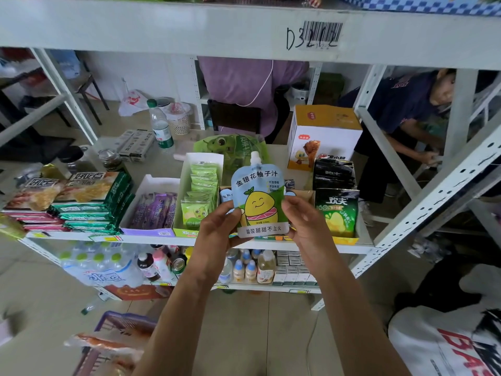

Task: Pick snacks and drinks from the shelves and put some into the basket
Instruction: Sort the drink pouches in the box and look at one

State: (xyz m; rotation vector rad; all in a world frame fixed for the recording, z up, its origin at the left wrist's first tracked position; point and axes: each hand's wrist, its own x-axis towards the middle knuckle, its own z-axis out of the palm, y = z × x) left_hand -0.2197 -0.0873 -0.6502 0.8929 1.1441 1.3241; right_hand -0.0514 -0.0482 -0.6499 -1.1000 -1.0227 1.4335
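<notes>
I have the juice pouch [259, 196] upright in front of me, just above the near edge of the middle shelf [162, 238], its printed face toward me and the spout at the top. My left hand [217, 232] pinches its lower left edge, thumb on the front; my right hand [303, 218] pinches the right edge the same way. Both are closed on the pouch, neither one squeezing the belly as far as I can tell.

The basket [122, 325] sits on the floor at the near left, low in my view, with an orange snack packet [108, 346] already across it. So the step in hand, as I judge it, is carrying the pouch down and left.

To do it well I would let one hand take it, gripping by the flat sealed edge rather than the soft middle, since a filled pouch will sag and could slip. I would draw it toward me first, clear of the shelf lip and of the green pear bags [337, 217] just to its right, then lower it. I would lay it flat beside the packet instead of dropping it, spout kept away from the basket's rim.
</notes>
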